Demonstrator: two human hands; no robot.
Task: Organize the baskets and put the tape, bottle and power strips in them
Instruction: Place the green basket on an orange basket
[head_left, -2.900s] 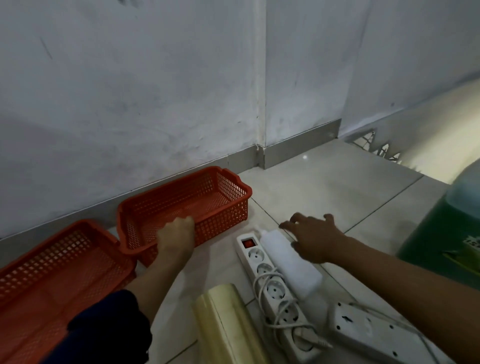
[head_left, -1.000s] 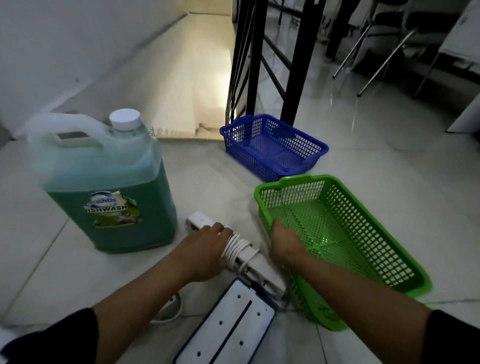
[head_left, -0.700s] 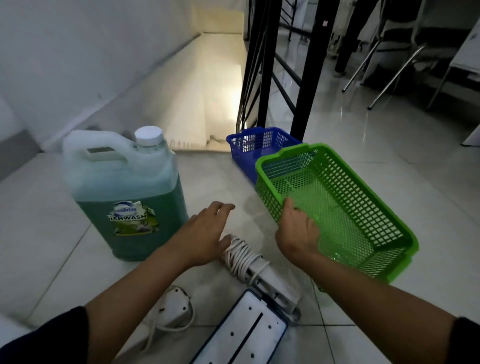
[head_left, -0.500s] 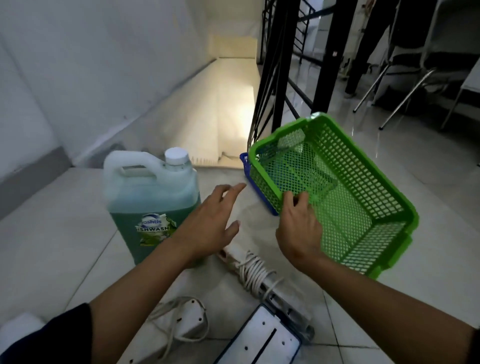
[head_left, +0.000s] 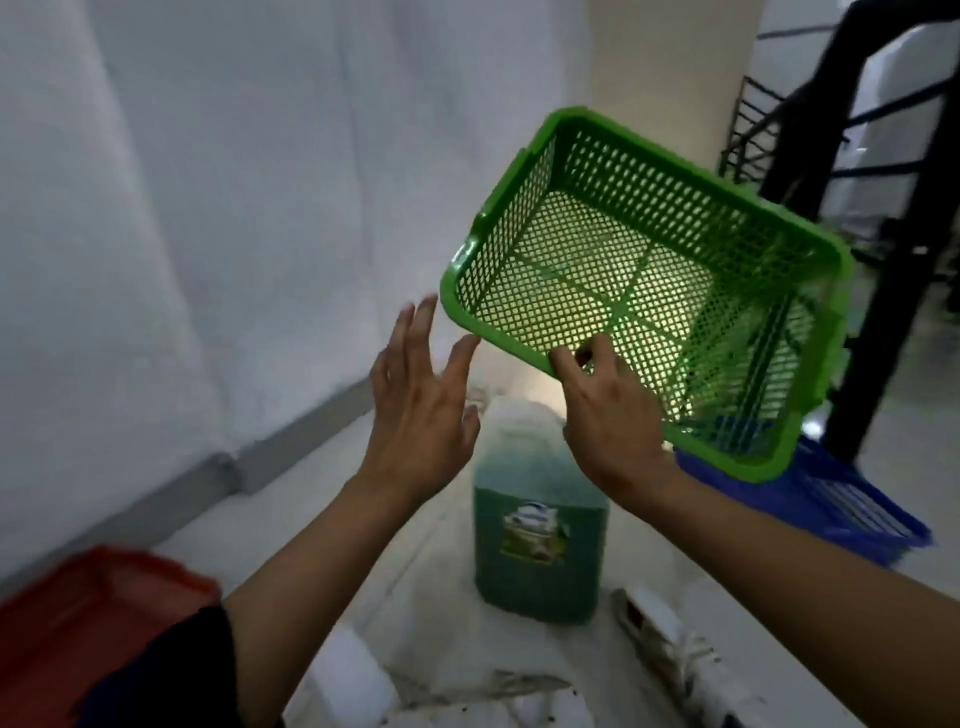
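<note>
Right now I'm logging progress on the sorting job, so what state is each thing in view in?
green basket: empty, lifted, tilted, gripped at its near rim
right hand: shut on the green basket's rim
left hand: open, fingers spread, beside the basket, holding nothing
bottle: upright on the floor, green liquid inside
blue basket: on the floor
red basket: on the floor, blurred
power strip: on the floor

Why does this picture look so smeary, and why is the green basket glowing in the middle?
Head view: the camera is swinging, so the red basket, blue basket, bottle and power strip on the floor are motion-blurred. The green basket, held up by the right hand, is sharper. Bright light behind shines through its mesh. The wide lens bows the edges. The left hand is open.
</note>
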